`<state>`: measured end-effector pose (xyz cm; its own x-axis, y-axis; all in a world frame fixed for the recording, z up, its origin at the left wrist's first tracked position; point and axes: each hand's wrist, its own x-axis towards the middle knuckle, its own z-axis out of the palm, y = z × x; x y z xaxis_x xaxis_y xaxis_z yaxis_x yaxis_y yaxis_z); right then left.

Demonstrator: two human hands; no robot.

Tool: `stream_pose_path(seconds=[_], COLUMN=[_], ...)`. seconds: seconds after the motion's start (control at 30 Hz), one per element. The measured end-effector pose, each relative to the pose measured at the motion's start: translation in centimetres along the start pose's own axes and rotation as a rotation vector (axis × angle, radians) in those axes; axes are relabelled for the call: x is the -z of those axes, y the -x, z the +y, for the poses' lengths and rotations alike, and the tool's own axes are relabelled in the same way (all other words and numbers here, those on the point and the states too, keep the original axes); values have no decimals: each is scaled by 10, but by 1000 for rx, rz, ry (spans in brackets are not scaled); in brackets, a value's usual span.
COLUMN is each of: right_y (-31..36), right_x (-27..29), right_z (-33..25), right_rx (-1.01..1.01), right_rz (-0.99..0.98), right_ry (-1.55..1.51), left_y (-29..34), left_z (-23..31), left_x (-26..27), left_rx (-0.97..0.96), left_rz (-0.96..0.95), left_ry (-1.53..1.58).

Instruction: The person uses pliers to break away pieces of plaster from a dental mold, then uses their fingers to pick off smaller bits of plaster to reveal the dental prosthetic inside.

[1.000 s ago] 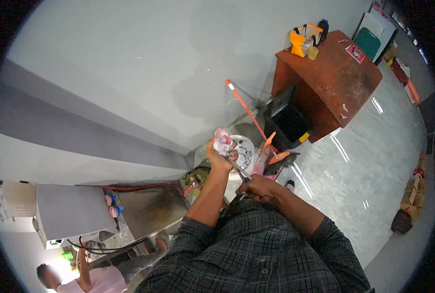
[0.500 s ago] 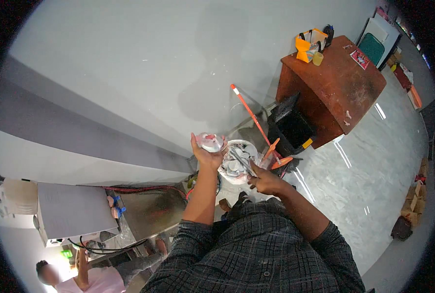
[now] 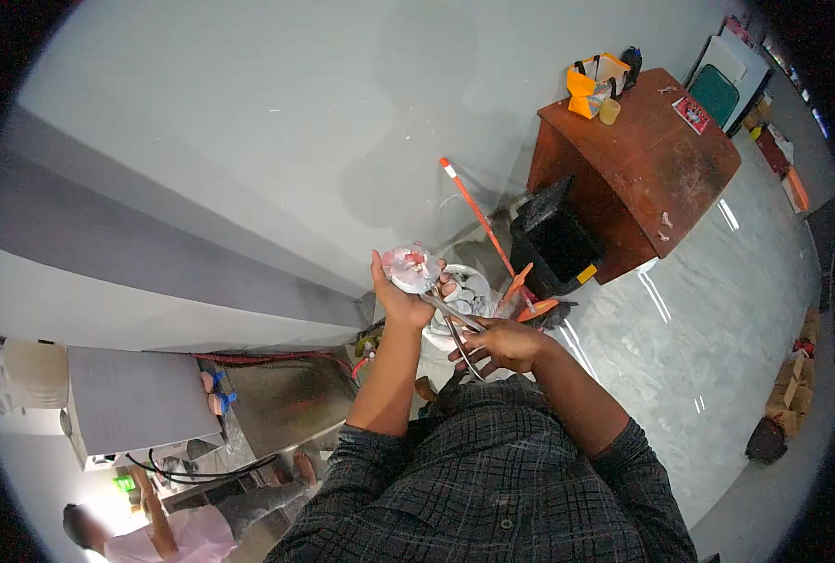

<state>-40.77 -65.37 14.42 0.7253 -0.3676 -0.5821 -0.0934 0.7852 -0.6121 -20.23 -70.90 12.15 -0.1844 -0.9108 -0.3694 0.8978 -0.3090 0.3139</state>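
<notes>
My left hand (image 3: 402,298) is palm up, fingers curled round a clear plastic-wrapped bundle (image 3: 411,268) with white and pinkish-red contents. My right hand (image 3: 511,345) grips a long two-armed metal tool (image 3: 457,313). Its arms spread apart toward my right hand, and its far end reaches close to the bundle. Whether it is scissors or tongs is not clear. Below both hands stands a round white bucket (image 3: 436,340) holding pale crumpled pieces (image 3: 471,293), partly hidden by my hands and the tool.
Right of the bucket are a red-handled broom (image 3: 474,208) and an open black bin (image 3: 560,246). A brown desk (image 3: 647,159) bears a yellow bag (image 3: 582,94). At left is a grey-topped cabinet (image 3: 136,399). A person in pink (image 3: 188,537) is at lower left.
The metal tool has come up out of the bucket's mouth toward the bundle, and its arms now show spread apart. The bundle has tilted and moved slightly up and right.
</notes>
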Motion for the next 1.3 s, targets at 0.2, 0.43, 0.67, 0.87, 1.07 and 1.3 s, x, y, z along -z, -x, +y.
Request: stream_pose_path(seconds=[0.2, 0.43, 0.67, 0.87, 1.07, 1.3], right_y=[-14, -14, -17, -23, -22, -8], right_x=[4, -2, -18, 12, 6, -20], right_z=[17, 26, 26, 37, 33, 7], right_rx=[-7, 103, 75, 198, 195, -13], right_rz=[102, 167, 222, 330, 513, 366], right_ry=[54, 256, 476, 779, 1068, 481], left_y=[-2, -4, -19, -10, -6, -4], left_z=[-4, -10, -10, -17, -6, -4], left_x=[-1, 1, 33, -1, 5, 23], left_rx=[-42, -23, 34, -46, -7, -61], left_rz=[11, 5, -106, 51, -33, -189], left_ry=[5, 11, 51, -72, -23, 253])
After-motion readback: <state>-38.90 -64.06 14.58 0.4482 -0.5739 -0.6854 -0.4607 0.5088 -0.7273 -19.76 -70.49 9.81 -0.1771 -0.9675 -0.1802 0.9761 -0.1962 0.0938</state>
